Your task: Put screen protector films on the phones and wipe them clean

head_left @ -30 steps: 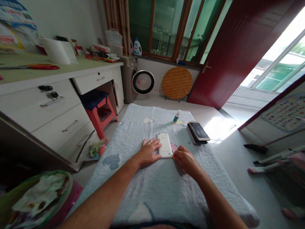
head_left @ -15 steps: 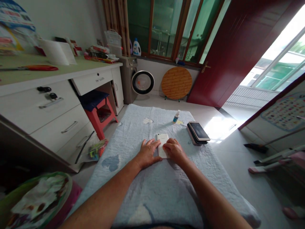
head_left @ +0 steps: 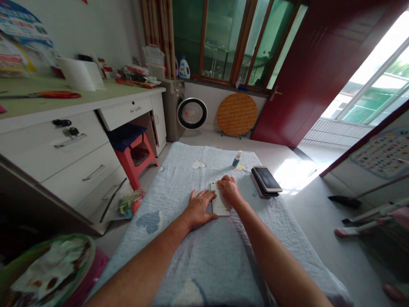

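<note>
A white phone [head_left: 221, 207] lies back up on the light blue cloth [head_left: 204, 256] in front of me. My left hand [head_left: 200, 209] rests at its left edge, fingers spread, with fingertips and thumb touching the side. My right hand [head_left: 229, 187] is closed over the phone's upper end, pinching a small orange thing [head_left: 218, 184] against its back. What that orange thing is, I cannot make out. Farther off on the cloth stands a small spray bottle [head_left: 237, 159]. To the right lies a stack of phones [head_left: 267, 179], the top one screen up.
A white desk [head_left: 79, 140] with drawers runs along the left, a red stool [head_left: 134, 157] beside it. At the lower left is a bin [head_left: 92, 264]. A washing machine [head_left: 175, 106] with its door open and a round wooden tabletop [head_left: 237, 114] are at the back.
My right hand has moved up the phone, away from me, from its middle to its upper end. The left hand has stayed at the phone's left edge.
</note>
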`<action>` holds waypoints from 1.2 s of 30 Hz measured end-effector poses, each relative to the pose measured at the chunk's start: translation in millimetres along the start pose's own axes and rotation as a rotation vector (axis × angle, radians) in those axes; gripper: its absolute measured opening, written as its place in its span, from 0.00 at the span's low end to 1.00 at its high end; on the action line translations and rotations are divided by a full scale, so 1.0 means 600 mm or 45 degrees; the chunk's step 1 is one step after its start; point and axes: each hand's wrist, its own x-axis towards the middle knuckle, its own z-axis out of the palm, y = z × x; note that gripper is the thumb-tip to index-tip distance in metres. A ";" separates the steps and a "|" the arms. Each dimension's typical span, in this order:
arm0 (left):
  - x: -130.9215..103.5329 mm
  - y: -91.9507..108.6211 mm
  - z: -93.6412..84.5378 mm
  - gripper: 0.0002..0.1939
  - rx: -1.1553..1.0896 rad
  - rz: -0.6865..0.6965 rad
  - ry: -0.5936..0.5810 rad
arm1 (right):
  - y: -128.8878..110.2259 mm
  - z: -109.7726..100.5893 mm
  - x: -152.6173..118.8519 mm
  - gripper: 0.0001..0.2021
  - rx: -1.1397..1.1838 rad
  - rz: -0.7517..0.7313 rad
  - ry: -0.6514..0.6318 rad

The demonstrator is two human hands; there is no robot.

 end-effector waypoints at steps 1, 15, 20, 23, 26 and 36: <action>0.000 -0.001 0.001 0.38 0.001 -0.010 0.009 | -0.004 0.000 -0.005 0.13 0.014 -0.028 -0.003; 0.004 -0.010 0.008 0.42 0.102 -0.001 0.031 | -0.050 -0.046 -0.141 0.13 0.212 -0.336 -0.143; 0.001 -0.005 0.002 0.42 0.083 -0.025 -0.016 | -0.034 -0.022 -0.094 0.10 0.223 -0.254 -0.094; 0.000 0.000 -0.003 0.43 0.062 -0.037 -0.027 | -0.025 -0.007 -0.056 0.11 0.177 -0.183 -0.031; 0.000 0.002 -0.005 0.43 0.060 -0.021 -0.011 | -0.022 0.002 -0.025 0.12 0.094 -0.157 0.002; -0.003 0.007 -0.009 0.39 0.044 0.001 -0.067 | -0.029 0.017 0.022 0.12 -0.109 -0.174 -0.037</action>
